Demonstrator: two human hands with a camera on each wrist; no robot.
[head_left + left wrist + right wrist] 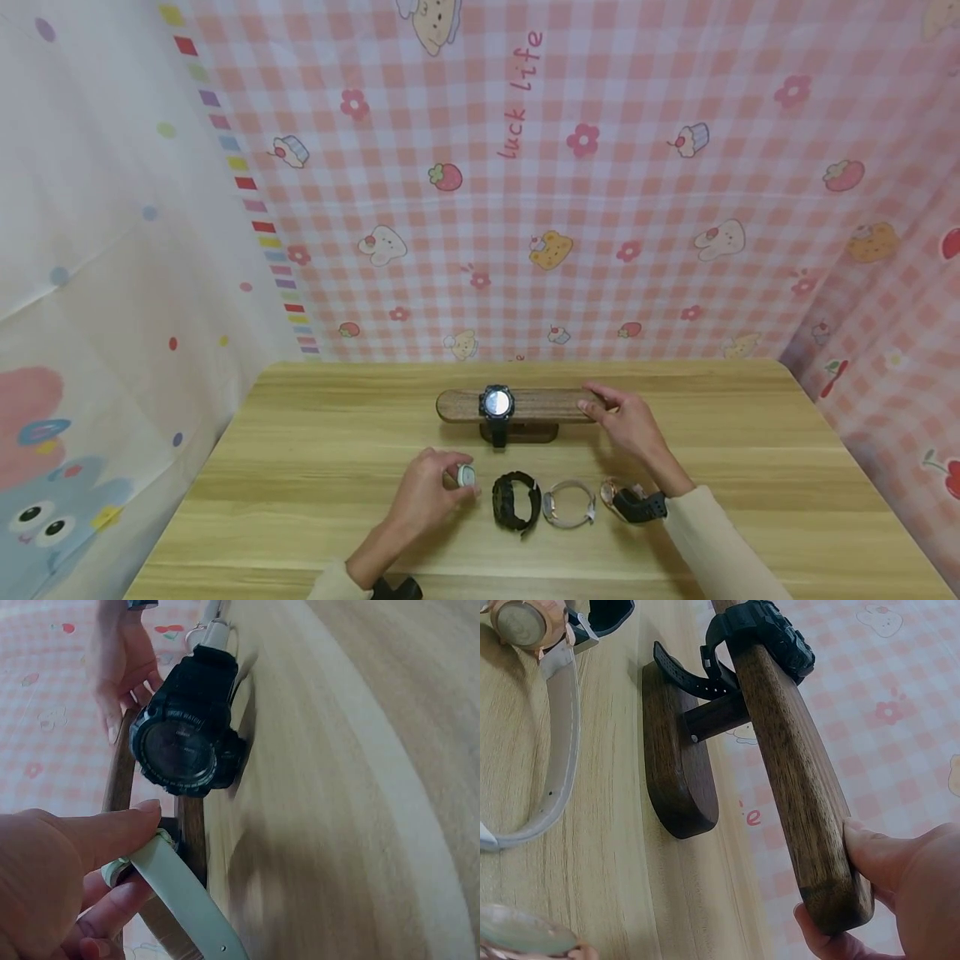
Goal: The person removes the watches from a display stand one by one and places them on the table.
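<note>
My left hand (429, 493) pinches a pale mint watch (466, 476) above the table; its light strap (187, 900) hangs down in the left wrist view. My right hand (626, 425) grips the right end of a dark wooden watch stand (547, 406), thumb on one side and fingers beneath in the right wrist view. A black watch (497, 403) is fastened around the stand's bar, left of centre. In front of the stand lie a black sport watch (516, 502), a pale-strapped watch (569, 505) and a rose-gold watch (609, 492), partly hidden by the right wrist.
The light wooden table (300, 483) runs back to a pink checked cloth (480, 208). Printed cloths hang at both sides. A black wrist device (641, 507) is on the right wrist, and another (397, 588) shows by the left.
</note>
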